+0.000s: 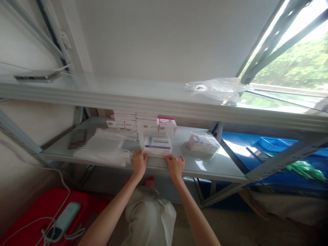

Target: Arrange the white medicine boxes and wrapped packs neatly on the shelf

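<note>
Bagged box [157,145] sits between bags [102,148] and wrapped pack [203,142], left grip [139,164] and right grip [175,167] touching it, clamping unclear.

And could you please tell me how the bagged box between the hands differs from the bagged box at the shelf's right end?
The middle bagged box has its bag sides standing up; the right bagged box has film crumpled over it.
The middle one has the left hand and right hand at its near corners; the right one lies apart from both.
Both have clear plastic.
</note>
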Motion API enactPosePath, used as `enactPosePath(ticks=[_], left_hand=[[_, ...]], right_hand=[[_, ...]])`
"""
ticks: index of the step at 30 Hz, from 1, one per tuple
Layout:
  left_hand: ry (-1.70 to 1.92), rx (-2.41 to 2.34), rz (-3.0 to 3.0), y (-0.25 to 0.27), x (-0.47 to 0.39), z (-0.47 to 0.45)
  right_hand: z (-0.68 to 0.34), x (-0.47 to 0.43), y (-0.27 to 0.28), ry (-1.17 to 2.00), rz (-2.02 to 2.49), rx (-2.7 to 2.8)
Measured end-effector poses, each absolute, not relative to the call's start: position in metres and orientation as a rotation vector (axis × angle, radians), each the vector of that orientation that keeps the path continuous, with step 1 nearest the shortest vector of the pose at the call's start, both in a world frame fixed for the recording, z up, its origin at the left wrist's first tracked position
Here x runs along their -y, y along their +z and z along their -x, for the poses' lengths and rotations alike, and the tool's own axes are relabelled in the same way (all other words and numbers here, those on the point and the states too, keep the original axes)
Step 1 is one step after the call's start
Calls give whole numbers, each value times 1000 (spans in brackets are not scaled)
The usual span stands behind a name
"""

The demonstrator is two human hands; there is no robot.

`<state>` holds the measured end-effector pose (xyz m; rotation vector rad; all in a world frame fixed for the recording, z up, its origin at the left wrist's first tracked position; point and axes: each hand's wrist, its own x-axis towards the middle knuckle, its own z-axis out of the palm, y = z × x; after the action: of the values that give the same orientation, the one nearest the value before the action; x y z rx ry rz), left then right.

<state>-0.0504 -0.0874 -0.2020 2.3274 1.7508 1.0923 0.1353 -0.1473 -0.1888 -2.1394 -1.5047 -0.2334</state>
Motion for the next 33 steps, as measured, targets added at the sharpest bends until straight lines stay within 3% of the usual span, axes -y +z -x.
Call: enactPosePath(ticks=[7, 22, 28, 33], left_hand=[[1001, -1732, -2436, -207, 87, 58], [993, -1755, -2420, -195, 81, 52], [1250, -1566, -2154, -202, 94, 60], [1455, -1383, -1780, -163, 71, 64]], right_hand=[[-151, 158, -196, -219, 1934, 1575], [-148, 155, -180, -164, 2008, 1409], [-178, 164, -192, 7, 1884, 1498], [-212, 123, -167, 298, 1529, 1370]])
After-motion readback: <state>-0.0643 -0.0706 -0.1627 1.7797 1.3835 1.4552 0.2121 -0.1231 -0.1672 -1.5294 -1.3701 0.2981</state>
